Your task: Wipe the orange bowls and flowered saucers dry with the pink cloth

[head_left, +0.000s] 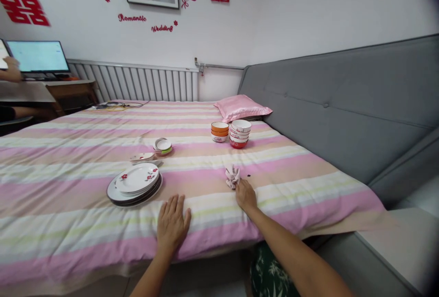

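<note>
At what seems the gripping step, the right hand (246, 194) pinches a crumpled pale-pink fabric cloth (232, 177) on the pink-and-cream striped fabric bedspread (209, 205), the left hand (172, 221) lies flat, unburdened, and lifting calls for a secure hold.

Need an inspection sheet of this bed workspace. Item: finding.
Surface: striped pink-and-white fabric bedspread, wrinkled.
Job's things: crumpled pale cloth; stacked round white floral plates; small stacked dishes; orange-and-white bowl stack beside white-and-red bowl stack.
Clutter: small dark speck right of cloth; shiny pink pillow behind bowls.
Hands: left hand flat, empty; right hand at cloth, grip unclear.
Cables: thin dark cables, far edge.
Surroundings: grey padded headboard right; another person's arm by monitor, far left.
</note>
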`<state>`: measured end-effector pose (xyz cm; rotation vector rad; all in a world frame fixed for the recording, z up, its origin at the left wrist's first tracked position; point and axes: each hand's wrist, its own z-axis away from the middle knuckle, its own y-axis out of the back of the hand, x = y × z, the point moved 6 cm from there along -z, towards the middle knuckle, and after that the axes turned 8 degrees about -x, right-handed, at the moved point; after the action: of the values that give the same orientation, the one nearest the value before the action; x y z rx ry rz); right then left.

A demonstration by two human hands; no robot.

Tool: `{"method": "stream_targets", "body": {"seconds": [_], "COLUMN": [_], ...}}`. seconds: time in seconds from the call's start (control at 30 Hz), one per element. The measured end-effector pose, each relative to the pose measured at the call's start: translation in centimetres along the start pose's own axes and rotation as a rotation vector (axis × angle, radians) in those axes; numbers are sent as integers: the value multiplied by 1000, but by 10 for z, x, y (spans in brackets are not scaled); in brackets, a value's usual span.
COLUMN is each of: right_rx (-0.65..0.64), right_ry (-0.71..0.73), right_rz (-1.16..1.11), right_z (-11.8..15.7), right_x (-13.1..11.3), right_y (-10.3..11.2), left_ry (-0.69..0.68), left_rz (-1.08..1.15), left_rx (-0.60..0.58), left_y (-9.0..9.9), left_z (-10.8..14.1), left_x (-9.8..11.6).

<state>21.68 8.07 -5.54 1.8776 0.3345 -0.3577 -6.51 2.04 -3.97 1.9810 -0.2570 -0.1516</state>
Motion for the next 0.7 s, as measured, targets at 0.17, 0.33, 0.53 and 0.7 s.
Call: {"method": "stream_targets", "body": {"seconds": [0.17,0.33,0.53,0.7], "right_rx": [-1,1,-1,2], "right_ry": [6,0,-3,-7], "right_rz": [-12,-10,6,19], "right_z": [-1,-1,-2,-1], "right_x": [1,1,2,0], "right_y": [-1,-1,-4,-3], "left_ry": [-1,-4,1,0], "left_rz": [-34,-44,-20,-4], "left_rx": [9,8,13,13], "left_y": [0,-1,-1,0], "left_z": [0,1,1,2], "left_x": [0,0,-1,-1]}}
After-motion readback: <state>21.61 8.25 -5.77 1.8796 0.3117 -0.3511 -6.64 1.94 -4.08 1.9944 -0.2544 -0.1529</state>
